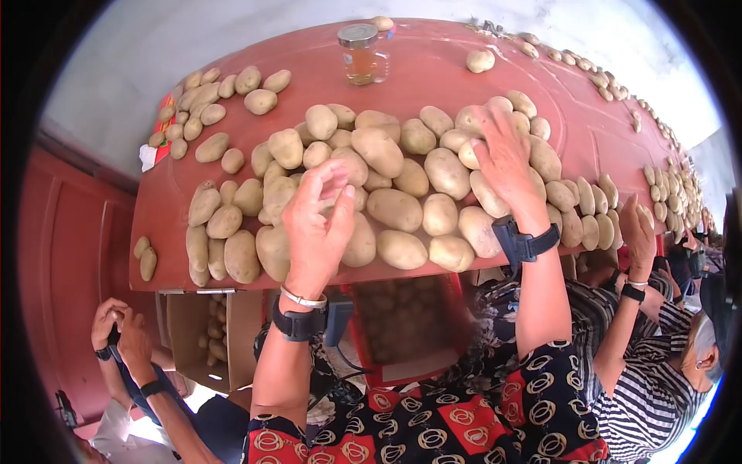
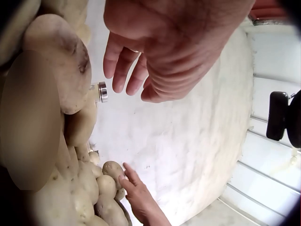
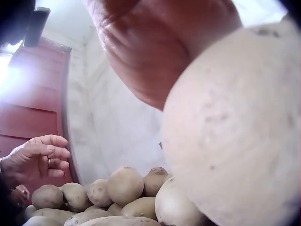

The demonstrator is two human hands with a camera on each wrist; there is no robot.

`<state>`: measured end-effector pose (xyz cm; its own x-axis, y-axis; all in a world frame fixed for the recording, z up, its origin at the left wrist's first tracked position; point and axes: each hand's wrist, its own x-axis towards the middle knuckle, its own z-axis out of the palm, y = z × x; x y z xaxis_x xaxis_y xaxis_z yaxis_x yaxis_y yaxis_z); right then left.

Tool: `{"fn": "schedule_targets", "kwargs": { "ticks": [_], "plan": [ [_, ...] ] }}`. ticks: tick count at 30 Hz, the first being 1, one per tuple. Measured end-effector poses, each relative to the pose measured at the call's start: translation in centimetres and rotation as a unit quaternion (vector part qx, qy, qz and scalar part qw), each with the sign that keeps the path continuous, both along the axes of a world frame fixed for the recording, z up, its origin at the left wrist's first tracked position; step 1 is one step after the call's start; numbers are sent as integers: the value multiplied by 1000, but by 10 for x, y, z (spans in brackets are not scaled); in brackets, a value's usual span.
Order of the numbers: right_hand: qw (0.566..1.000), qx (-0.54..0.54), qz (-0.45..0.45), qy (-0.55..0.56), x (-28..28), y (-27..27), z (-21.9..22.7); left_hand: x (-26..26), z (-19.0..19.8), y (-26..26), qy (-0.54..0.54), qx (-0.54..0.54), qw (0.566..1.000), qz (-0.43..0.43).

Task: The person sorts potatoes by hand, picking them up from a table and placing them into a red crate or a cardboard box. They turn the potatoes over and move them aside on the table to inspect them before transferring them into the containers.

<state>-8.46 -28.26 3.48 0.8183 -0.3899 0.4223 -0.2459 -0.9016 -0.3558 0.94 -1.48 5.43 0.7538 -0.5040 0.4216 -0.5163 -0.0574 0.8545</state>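
Note:
A pile of pale brown potatoes (image 1: 400, 249) is heaped on the red table (image 1: 309, 69). My left hand (image 1: 323, 224) hovers over the pile's near left part, fingers loosely bent and thumb apart, with nothing in it. In the left wrist view the same hand (image 2: 164, 52) hangs beside large potatoes (image 2: 59, 61). On the pile's right side, my right hand (image 1: 506, 158) rests with its fingers extended over the potatoes. Its fingertips are right at a potato (image 2: 113, 169) in the left wrist view. A very near potato (image 3: 235, 127) fills much of the right wrist view, below the palm.
A lidded glass jar (image 1: 360, 58) stands at the back. Loose potatoes (image 1: 261, 101) lie to the left, and rows of them (image 1: 672, 193) run off to the right. Below the table edge are a cardboard box (image 1: 193, 340) and a red crate (image 1: 417, 367). People sit on both sides.

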Motion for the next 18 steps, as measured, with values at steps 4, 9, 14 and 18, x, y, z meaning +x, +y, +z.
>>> {"fn": "schedule_targets", "kwargs": {
  "ticks": [4, 9, 14, 18],
  "plan": [
    [1000, 11, -5, -12, -8, -8, 13, 1, -2, -3, 9, -16, 1000, -3],
    [997, 48, -13, -51, -1, -17, 20, 3, -5, -6, -16, 12, 1000, -7],
    [995, 29, -8, -92, -3, -11, 13, 3, -4, -9, -45, 24, 999, 1],
    [995, 46, -23, -88, -9, 1, 22, 4, -1, -7, -54, 24, 998, 14]
  ]
}}
